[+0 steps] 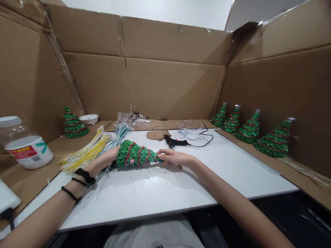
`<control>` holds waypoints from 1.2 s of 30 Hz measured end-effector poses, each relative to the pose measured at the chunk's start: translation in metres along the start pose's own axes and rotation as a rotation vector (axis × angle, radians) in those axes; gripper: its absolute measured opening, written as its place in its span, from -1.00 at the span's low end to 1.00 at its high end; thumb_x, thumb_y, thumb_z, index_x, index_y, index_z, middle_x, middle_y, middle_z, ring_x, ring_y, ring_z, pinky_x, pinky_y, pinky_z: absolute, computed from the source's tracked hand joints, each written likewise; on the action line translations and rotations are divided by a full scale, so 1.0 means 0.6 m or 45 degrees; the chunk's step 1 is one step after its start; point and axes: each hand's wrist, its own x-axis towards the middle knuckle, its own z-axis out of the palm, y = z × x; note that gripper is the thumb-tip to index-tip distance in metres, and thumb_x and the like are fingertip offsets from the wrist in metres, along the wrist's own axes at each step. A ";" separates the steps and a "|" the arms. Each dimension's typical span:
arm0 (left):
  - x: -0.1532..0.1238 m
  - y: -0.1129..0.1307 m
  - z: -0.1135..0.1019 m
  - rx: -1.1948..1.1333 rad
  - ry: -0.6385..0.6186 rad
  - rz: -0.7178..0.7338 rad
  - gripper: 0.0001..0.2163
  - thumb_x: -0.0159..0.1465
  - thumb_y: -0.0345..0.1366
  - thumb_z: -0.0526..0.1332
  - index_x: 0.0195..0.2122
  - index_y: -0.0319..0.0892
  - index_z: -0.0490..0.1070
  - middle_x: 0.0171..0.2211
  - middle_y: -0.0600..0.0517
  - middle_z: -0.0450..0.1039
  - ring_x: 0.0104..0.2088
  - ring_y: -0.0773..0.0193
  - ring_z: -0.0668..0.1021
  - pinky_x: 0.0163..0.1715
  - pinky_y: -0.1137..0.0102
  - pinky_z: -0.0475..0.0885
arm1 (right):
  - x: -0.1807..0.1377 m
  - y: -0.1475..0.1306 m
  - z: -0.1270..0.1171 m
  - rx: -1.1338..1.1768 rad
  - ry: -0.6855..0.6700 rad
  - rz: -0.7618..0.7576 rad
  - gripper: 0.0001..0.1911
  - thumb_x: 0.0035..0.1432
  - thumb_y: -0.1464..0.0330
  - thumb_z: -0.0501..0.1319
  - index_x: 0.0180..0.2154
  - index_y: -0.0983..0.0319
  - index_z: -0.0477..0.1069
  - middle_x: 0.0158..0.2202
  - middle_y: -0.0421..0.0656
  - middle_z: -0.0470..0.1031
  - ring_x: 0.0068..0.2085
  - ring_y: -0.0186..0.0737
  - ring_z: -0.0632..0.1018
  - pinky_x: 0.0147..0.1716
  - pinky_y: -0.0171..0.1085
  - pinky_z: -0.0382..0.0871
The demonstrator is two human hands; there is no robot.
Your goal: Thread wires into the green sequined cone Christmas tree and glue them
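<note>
A small green Christmas tree (137,154) with red garland and glitter lies sideways between my hands, its tip to the right. At its wide base is my left hand (113,155), with fingers hidden inside or behind the tree. The fingers of my right hand (169,156) pinch the tree's tip. Green and white wires (123,130) lie just behind my left hand, some trailing below it. A black glue gun (176,142) rests beyond my right hand, on the far part of the white board (152,203).
Several finished-looking trees (248,127) stand along the right; another tree (73,120) stands left. Yellow and white wires (89,150), a plastic jar (24,144) and a white bowl (89,119) are left. Loose clear wire (190,131) coils behind the glue gun. Cardboard walls (170,82) enclose the table.
</note>
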 end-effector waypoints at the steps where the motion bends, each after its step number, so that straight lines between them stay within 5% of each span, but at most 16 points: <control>1: 0.000 -0.001 -0.001 0.007 -0.006 -0.001 -0.63 -0.03 -0.14 0.22 -0.24 -0.23 0.50 -0.34 -0.02 0.55 -0.20 0.03 0.51 -0.22 0.27 0.44 | 0.000 0.000 0.000 0.001 0.001 -0.003 -0.58 0.18 0.00 0.00 -0.10 0.14 0.29 -0.39 -0.22 0.32 -0.51 -0.41 0.31 -0.72 -0.48 0.04; 17: 0.003 -0.010 -0.011 0.062 -0.008 0.032 -0.60 -0.08 -0.16 0.25 -0.18 -0.12 0.51 -0.32 0.00 0.57 -0.12 0.00 0.49 -0.15 0.26 0.42 | 0.015 0.019 0.005 0.114 -0.077 -0.026 -0.51 0.11 -0.09 0.01 -0.14 0.14 0.24 -0.45 -0.29 0.26 -0.63 -0.49 0.18 -0.77 -0.47 -0.03; 28: -0.007 0.003 -0.007 0.100 0.086 0.014 -0.64 -0.12 -0.21 0.24 -0.24 -0.09 0.52 -0.35 0.03 0.56 -0.12 -0.02 0.48 -0.14 0.22 0.41 | 0.025 0.024 0.015 0.058 0.045 -0.208 -0.55 0.16 -0.04 0.00 -0.22 0.21 0.26 -0.46 -0.29 0.20 -0.52 -0.45 0.19 -0.59 -0.45 0.06; 36: -0.003 -0.005 -0.011 0.106 -0.068 0.090 -0.66 -0.11 -0.26 0.24 -0.24 -0.09 0.52 -0.35 0.05 0.55 -0.15 0.03 0.51 -0.12 0.23 0.40 | 0.009 0.015 0.003 0.225 -0.106 -0.042 -0.65 0.17 0.03 0.02 -0.18 0.15 0.25 -0.50 -0.28 0.16 -0.56 -0.41 0.17 -0.71 -0.42 -0.15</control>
